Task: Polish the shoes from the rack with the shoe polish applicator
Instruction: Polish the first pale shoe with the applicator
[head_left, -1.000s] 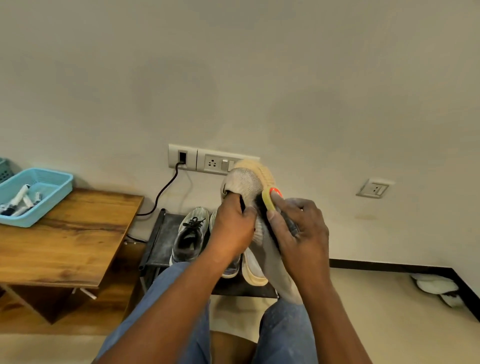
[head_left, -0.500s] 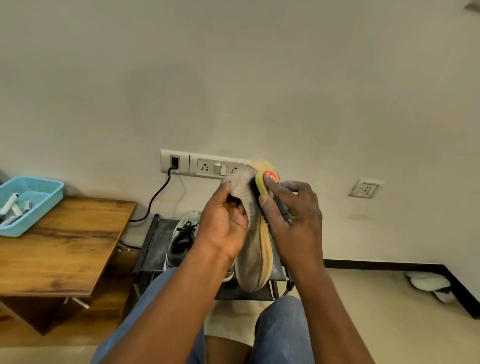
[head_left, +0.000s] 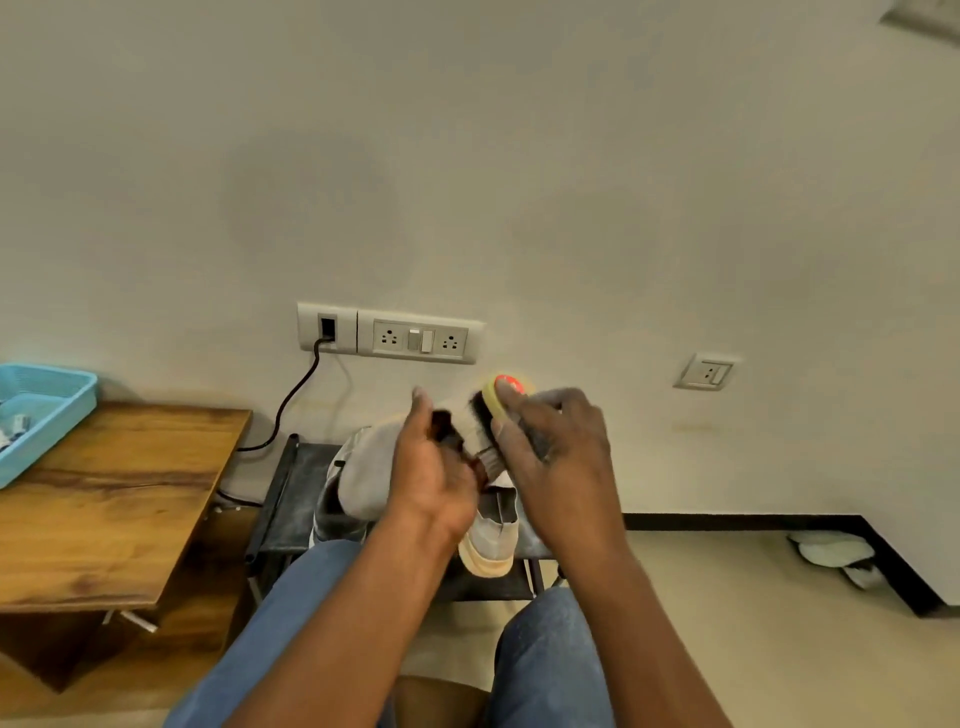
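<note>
In front of the wall socket panel (head_left: 390, 334) and just above the shoe rack (head_left: 291, 499), the left hand (head_left: 434, 478) curls its fingers into the opening of a grey shoe (head_left: 369, 480), holding it up. The right hand (head_left: 553, 457) grips the yellow shoe polish applicator (head_left: 491, 410), its dark bristle face against the shoe's collar. The stroke should go best with short, even passes while the left hand braces the shoe from inside, turning it gradually so no patch is missed.

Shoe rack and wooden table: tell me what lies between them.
In the head view, a black cable hangs down the wall from the socket plate into the gap between the shoe rack and the wooden table.
</note>
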